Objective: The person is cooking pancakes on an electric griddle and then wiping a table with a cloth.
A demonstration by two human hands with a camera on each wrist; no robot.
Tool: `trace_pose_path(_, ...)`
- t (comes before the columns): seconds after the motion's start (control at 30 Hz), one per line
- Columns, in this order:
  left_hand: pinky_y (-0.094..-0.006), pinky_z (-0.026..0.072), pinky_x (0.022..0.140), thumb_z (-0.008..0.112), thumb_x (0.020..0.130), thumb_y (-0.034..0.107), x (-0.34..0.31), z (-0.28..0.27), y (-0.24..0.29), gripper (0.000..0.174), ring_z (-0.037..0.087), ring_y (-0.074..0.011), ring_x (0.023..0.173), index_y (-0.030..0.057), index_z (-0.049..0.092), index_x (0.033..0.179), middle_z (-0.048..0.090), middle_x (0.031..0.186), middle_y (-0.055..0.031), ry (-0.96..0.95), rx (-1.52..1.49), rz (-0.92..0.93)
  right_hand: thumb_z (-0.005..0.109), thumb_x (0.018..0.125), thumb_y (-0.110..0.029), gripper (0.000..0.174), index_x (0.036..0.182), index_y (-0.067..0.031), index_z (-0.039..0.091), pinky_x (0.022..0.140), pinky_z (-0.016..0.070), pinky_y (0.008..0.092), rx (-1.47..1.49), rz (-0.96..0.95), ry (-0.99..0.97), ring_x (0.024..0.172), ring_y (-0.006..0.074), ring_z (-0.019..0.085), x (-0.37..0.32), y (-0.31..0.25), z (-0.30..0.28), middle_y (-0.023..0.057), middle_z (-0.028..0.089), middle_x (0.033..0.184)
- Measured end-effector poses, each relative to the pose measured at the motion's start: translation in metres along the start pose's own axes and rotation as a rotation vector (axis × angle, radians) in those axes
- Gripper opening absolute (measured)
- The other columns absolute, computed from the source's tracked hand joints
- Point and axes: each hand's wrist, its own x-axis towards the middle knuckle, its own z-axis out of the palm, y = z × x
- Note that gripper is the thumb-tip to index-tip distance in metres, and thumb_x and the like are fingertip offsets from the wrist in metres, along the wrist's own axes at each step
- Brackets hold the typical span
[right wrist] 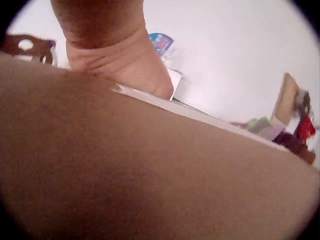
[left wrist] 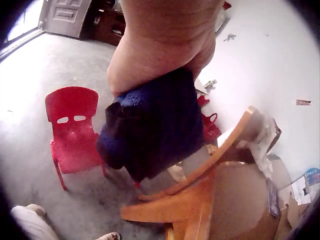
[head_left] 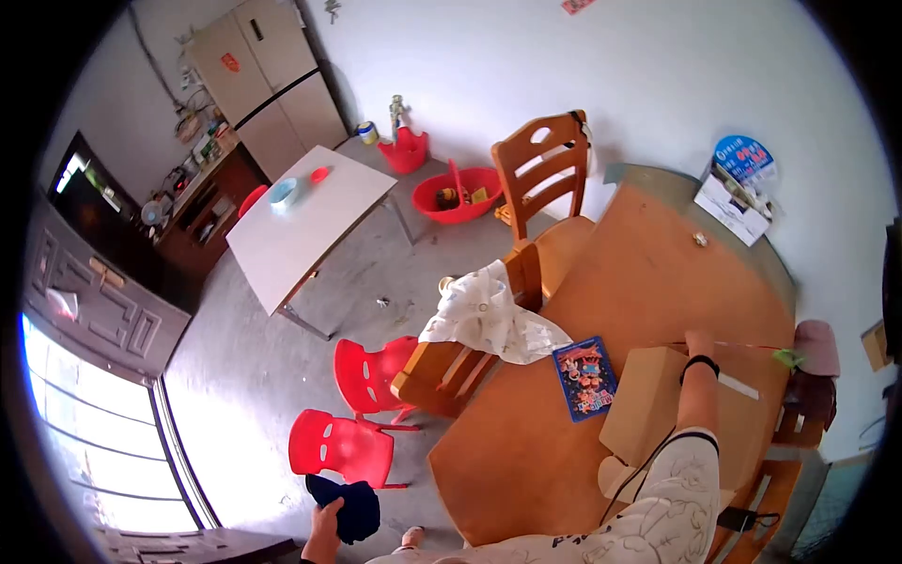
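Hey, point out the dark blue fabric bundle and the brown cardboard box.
Dark blue fabric bundle (head_left: pixel 360 512): head view, middle of its visible side.
Brown cardboard box (head_left: pixel 645 399): head view, its left panel.

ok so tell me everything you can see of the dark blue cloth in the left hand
The dark blue cloth looks soft and fuzzy, brighter blue in one patch, almost black in its folds. It is bunched, gripped at one side by the left hand and held above the floor near a red chair. No other contact is clear, nor exactly what item it is.
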Motion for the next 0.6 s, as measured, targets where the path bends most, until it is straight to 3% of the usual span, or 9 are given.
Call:
trace_pose_path(0.03,-0.0415,0.0539,0.077,0.055,0.079,0.007,0.011,-0.015,-0.009,0.032,0.064,-0.0315,0.085,-0.0041,0.051,0.108,0.063,0.096,-0.0171,-0.043,0.016,0.016,0.051,0.084,-0.019,0.030,0.108,-0.0006,0.056,0.077,0.0493,0.0409,-0.004,-0.019,-0.002,0.092,0.0311,0.060,0.004,-0.001,-0.002,0.0175,0.061,0.107)
trace_pose_path(0.1,-0.0393,0.0540,0.075,0.056,0.079,0.007,0.006,-0.017,-0.005,0.030,0.064,-0.0298,0.084,-0.0053,0.053,0.107,0.063,0.096,-0.0166,-0.016,0.018,0.018,0.054,0.084,-0.017,0.024,0.104,-0.0036,0.056,0.061,0.0502,0.0332,1.052,0.047,0.193,0.073,0.0227,0.061,0.002,-0.001,-0.005,0.0112,0.062,0.090)
trace_pose_path(0.13,-0.0370,0.0541,0.074,0.057,0.080,0.006,0.003,-0.019,-0.002,0.028,0.064,-0.0282,0.083,-0.0066,0.056,0.105,0.064,0.096,-0.0160,-0.004,0.034,0.018,0.054,0.084,-0.017,0.024,0.104,-0.0036,0.056,0.061,0.0502,0.0332,1.046,0.032,0.182,0.073,0.0227,0.061,0.000,0.000,-0.008,0.0112,0.062,0.090)
trace_pose_path(0.2,-0.0356,0.0538,0.074,0.058,0.080,0.008,0.002,-0.028,-0.004,0.028,0.065,-0.0266,0.083,-0.0060,0.056,0.105,0.064,0.095,-0.0151,-0.018,0.004,0.010,0.055,0.085,-0.015,0.015,0.098,-0.0076,0.054,0.048,0.0434,0.0240,1.417,-0.107,0.279,0.059,0.0146,0.054,-0.024,-0.015,-0.026,0.0049,0.057,0.078)
trace_pose_path(0.27,-0.0352,0.0536,0.073,0.058,0.080,0.009,0.003,-0.035,-0.003,0.028,0.065,-0.0257,0.083,-0.0059,0.057,0.104,0.064,0.094,-0.0144,-0.010,-0.006,0.011,0.051,0.084,-0.009,0.006,0.089,-0.0089,0.053,0.048,0.0390,0.0226,1.501,-0.146,0.305,0.059,0.0106,0.051,-0.096,-0.030,-0.051,0.0036,0.054,0.071)
trace_pose_path(0.4,-0.0345,0.0535,0.072,0.059,0.080,0.010,0.006,-0.068,-0.012,0.028,0.065,-0.0252,0.081,-0.0053,0.057,0.103,0.064,0.093,-0.0139,-0.046,-0.101,0.023,0.046,0.089,-0.014,0.015,0.079,-0.0090,0.056,0.035,0.0261,0.0188,1.881,-0.169,-0.175,0.045,0.0058,0.043,-0.143,0.004,-0.056,-0.0017,0.052,0.061)
trace_pose_path(0.47,-0.0341,0.0535,0.071,0.060,0.080,0.011,0.004,-0.084,-0.015,0.028,0.065,-0.0249,0.079,-0.0046,0.057,0.103,0.064,0.093,-0.0134,-0.043,-0.072,-0.013,0.041,0.093,-0.017,0.022,0.078,-0.0094,0.055,0.032,0.0257,0.0185,1.904,-0.216,-0.181,0.043,0.0061,0.042,-0.235,-0.013,-0.063,-0.0009,0.051,0.058)
trace_pose_path(0.53,-0.0344,0.0535,0.070,0.060,0.080,0.011,0.020,-0.106,-0.025,0.029,0.065,-0.0245,0.078,-0.0040,0.057,0.104,0.064,0.093,-0.0135,-0.072,-0.075,-0.002,0.040,0.094,-0.019,0.020,0.084,-0.0109,0.055,0.035,0.0292,0.0178,1.875,-0.243,-0.215,0.046,0.0050,0.044,-0.273,-0.010,-0.052,-0.0016,0.052,0.063)
trace_pose_path(0.6,-0.0348,0.0536,0.070,0.060,0.080,0.011,0.013,-0.145,-0.026,0.028,0.065,-0.0250,0.078,-0.0036,0.057,0.104,0.064,0.092,-0.0136,-0.108,-0.168,0.038,0.040,0.095,-0.022,0.017,0.090,-0.0118,0.053,0.038,0.0319,0.0174,1.800,-0.337,-0.171,0.052,0.0041,0.047,-0.364,-0.023,-0.046,-0.0026,0.055,0.069)
